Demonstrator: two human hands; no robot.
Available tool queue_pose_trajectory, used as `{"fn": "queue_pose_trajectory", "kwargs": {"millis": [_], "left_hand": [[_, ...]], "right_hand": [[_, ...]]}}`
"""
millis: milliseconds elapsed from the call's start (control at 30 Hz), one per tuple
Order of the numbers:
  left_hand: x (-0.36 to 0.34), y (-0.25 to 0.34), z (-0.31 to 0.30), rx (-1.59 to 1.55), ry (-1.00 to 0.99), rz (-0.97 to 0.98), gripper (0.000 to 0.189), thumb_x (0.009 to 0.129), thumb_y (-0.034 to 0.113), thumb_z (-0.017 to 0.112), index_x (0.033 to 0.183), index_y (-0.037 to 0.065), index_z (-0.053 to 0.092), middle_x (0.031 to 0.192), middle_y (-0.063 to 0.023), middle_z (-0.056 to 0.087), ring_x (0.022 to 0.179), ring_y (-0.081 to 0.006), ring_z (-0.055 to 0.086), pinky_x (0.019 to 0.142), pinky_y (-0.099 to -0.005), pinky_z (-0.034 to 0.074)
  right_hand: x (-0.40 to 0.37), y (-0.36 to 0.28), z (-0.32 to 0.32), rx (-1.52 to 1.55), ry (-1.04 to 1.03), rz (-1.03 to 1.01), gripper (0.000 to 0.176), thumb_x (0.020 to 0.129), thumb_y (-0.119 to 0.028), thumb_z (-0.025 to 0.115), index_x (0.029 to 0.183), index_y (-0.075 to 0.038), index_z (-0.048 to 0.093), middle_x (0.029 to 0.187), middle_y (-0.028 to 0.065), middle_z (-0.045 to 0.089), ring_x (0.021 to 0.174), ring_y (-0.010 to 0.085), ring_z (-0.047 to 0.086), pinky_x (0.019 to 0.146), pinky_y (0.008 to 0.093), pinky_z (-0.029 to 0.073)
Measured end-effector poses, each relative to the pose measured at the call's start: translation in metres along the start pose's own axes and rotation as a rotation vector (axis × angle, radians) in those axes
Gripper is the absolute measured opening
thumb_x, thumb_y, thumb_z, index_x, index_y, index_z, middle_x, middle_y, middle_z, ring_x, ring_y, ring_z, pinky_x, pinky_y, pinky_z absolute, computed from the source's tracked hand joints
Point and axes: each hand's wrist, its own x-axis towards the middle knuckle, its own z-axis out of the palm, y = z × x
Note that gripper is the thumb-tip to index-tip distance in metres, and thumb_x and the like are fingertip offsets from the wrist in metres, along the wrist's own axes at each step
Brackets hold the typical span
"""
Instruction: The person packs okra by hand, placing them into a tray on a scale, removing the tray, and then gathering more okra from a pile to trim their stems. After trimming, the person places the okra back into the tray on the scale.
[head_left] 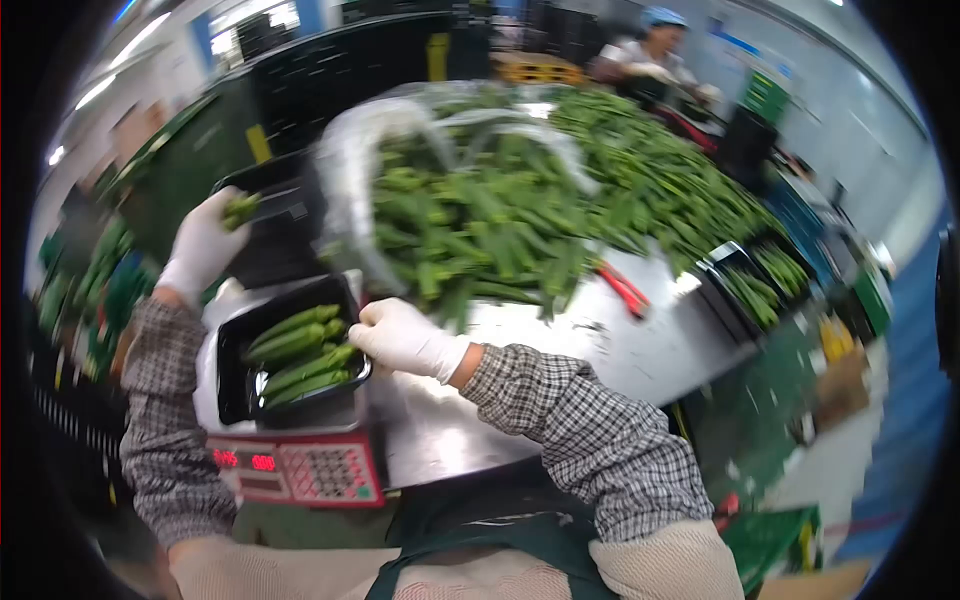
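Note:
A black tray (pixel 234 392) with several green okra pods (pixel 303 352) sits on a scale (pixel 330 468) with a red-framed keypad and lit red digits. My right hand (pixel 405 338), in a white glove, is closed at the tray's right edge, its fingertips pinching at the stem ends of the okra. My left hand (pixel 203 243), gloved too, is raised beyond the tray's far left corner. Its fingers are closed around a piece of okra (pixel 240 210), partly hidden by the hand. Behind the left hand lie dark trays (pixel 283 212).
A large okra pile (pixel 500 220), partly under clear plastic, covers the metal table (pixel 430 425). A red-handled tool (pixel 624 290) lies at its edge. Filled black trays (pixel 740 290) stand at right. Another person (pixel 655 60) works at the far end.

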Motion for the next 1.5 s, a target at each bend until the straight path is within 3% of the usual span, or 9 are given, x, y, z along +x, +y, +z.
{"fn": "queue_pose_trajectory", "kwargs": {"millis": [233, 433, 567, 767, 833, 1033, 1200, 1333, 1500], "left_hand": [[0.020, -0.030, 0.024, 0.198, -0.099, -0.076, 0.023, 0.068, 0.001, 0.058, 0.090, 0.002, 0.051, 0.081, -0.0215, 0.058, 0.083, -0.0415, 0.055, 0.070, -0.0394, 0.046], [0.017, -0.039, 0.029, 0.201, -0.005, -0.069, 0.029, 0.067, -0.001, 0.060, 0.095, 0.002, 0.050, 0.084, -0.0211, 0.059, 0.085, -0.0411, 0.056, 0.071, -0.0393, 0.046], [0.021, -0.045, 0.020, 0.126, -0.067, -0.120, 0.036, 0.063, -0.001, 0.064, 0.097, 0.000, 0.050, 0.086, -0.0145, 0.059, 0.084, -0.0284, 0.060, 0.075, -0.0327, 0.046], [0.039, -0.075, -0.004, 0.059, -0.070, -0.140, 0.030, 0.069, -0.004, 0.060, 0.097, 0.001, 0.052, 0.083, -0.0026, 0.055, 0.080, -0.0106, 0.052, 0.074, -0.0249, 0.044], [0.043, -0.083, -0.010, -0.003, 0.156, -0.048, 0.031, 0.074, -0.004, 0.059, 0.105, 0.001, 0.053, 0.087, -0.0039, 0.058, 0.083, -0.0097, 0.054, 0.077, -0.0237, 0.044], [-0.008, -0.025, -0.058, 0.242, 0.378, 0.130, 0.033, 0.080, -0.001, 0.059, 0.112, 0.002, 0.051, 0.097, -0.0155, 0.059, 0.092, -0.0226, 0.059, 0.081, -0.0286, 0.044], [-0.130, 0.085, -0.042, 0.202, 0.200, 0.057, 0.029, 0.068, -0.010, 0.059, 0.095, 0.001, 0.057, 0.085, -0.0112, 0.057, 0.079, -0.0230, 0.057, 0.074, -0.0312, 0.045], [-0.175, 0.123, -0.004, 0.304, 0.035, 0.012, 0.023, 0.065, 0.001, 0.069, 0.084, 0.003, 0.057, 0.077, -0.0126, 0.058, 0.073, -0.0323, 0.057, 0.064, -0.0385, 0.045], [-0.170, 0.144, -0.027, -0.130, -0.102, -0.256, 0.026, 0.063, -0.008, 0.066, 0.084, 0.002, 0.055, 0.081, -0.0112, 0.061, 0.073, -0.0266, 0.061, 0.064, -0.0323, 0.047]], "right_hand": [[-0.171, 0.049, -0.143, 0.337, 0.569, 0.028, 0.025, 0.085, -0.021, 0.054, 0.087, 0.003, 0.060, 0.076, 0.0058, 0.060, 0.063, 0.0134, 0.058, 0.057, 0.0254, 0.048], [-0.325, 0.095, -0.283, 0.003, 1.350, 0.102, 0.026, 0.084, -0.022, 0.053, 0.086, 0.004, 0.056, 0.073, 0.0064, 0.055, 0.056, 0.0170, 0.060, 0.049, 0.0278, 0.050], [-0.382, 0.113, -0.347, -0.017, 1.606, 0.292, 0.029, 0.084, -0.021, 0.052, 0.096, 0.005, 0.054, 0.085, 0.0142, 0.060, 0.062, 0.0244, 0.065, 0.048, 0.0292, 0.051], [-0.404, 0.130, -0.370, 0.071, 1.562, 0.509, 0.040, 0.084, -0.029, 0.055, 0.106, 0.004, 0.052, 0.094, 0.0149, 0.059, 0.069, 0.0285, 0.066, 0.051, 0.0338, 0.051], [-0.404, 0.130, -0.370, 0.061, 1.506, 0.513, 0.042, 0.084, -0.033, 0.057, 0.104, 0.003, 0.052, 0.095, 0.0139, 0.057, 0.071, 0.0294, 0.066, 0.052, 0.0340, 0.053], [-0.414, 0.132, -0.365, -0.452, 1.694, 0.527, 0.042, 0.082, -0.038, 0.061, 0.093, 0.003, 0.060, 0.082, 0.0125, 0.063, 0.063, 0.0199, 0.061, 0.058, 0.0296, 0.047], [-0.402, 0.116, -0.348, -0.579, 1.728, -0.087, 0.023, 0.090, -0.019, 0.055, 0.102, -0.001, 0.060, 0.088, 0.0019, 0.059, 0.068, 0.0084, 0.054, 0.061, 0.0219, 0.043], [-0.350, 0.095, -0.317, -0.506, 1.524, -0.089, 0.024, 0.091, -0.018, 0.052, 0.108, -0.002, 0.058, 0.090, -0.0002, 0.059, 0.071, 0.0055, 0.052, 0.061, 0.0179, 0.041], [-0.288, 0.090, -0.281, -0.473, 1.289, -0.147, 0.020, 0.089, -0.011, 0.053, 0.107, -0.002, 0.058, 0.098, 0.0030, 0.058, 0.073, 0.0076, 0.053, 0.064, 0.0187, 0.043]]}}
